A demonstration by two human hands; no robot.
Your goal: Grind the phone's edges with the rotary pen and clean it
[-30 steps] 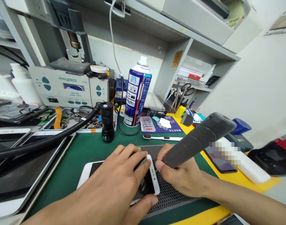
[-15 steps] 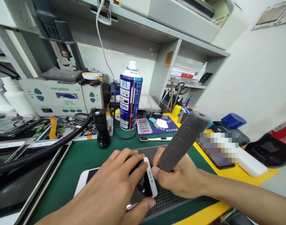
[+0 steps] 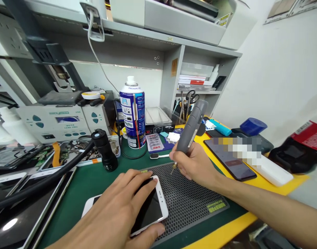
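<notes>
A white-framed smartphone lies screen up on the green mat, its upper end over the black honeycomb pad. My left hand is laid across its dark screen, fingers at the far edge and thumb at the near edge, gripping it. Much of the phone's lower half is hidden beneath that hand. My right hand is closed around a thick grey handheld power tool, tilted with its top end away to the right. From its brass-coloured nose a thin metal tip points down above the pad, apart from the phone.
Behind the hands stand a black flashlight and a blue spray can. A toothbrush-like brush lies beyond the pad. Tablets and a thick black hose occupy the left. At right lie a dark phone and a white bar-shaped object.
My right hand has lifted the grey tool away from the phone's upper end, up and back, exposing its tip. My left hand stays on the phone. The view has shifted slightly.
</notes>
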